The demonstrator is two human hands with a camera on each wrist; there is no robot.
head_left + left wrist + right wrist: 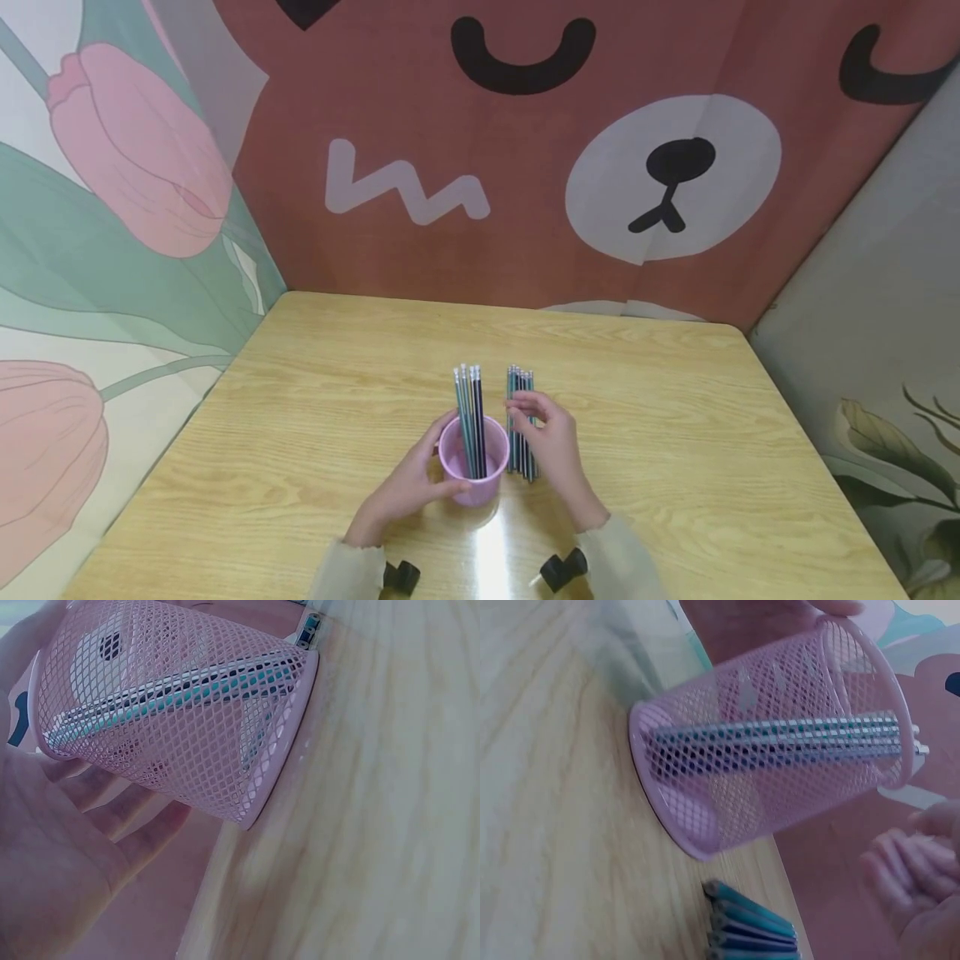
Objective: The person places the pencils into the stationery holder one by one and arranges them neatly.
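Observation:
A pink mesh pencil cup (476, 495) stands upright on the table. Several pencils (467, 408) in teal and dark shades lean inside it, white eraser ends up. My left hand (408, 482) holds the cup from the left, thumb at the near rim and fingers around the far side. In the left wrist view its fingers lie along the mesh. Right of the cup, more pencils (518, 380) lie side by side on the table. Above them hovers my right hand (557, 442), fingers loosely bent, with nothing visible between them. The right wrist view shows it apart from the pencils.
The wooden table (675, 433) runs back to a wall hanging (420, 267) with a bear face. Flowered cloth (135, 300) borders the left side, and another patterned cloth (862, 333) the right.

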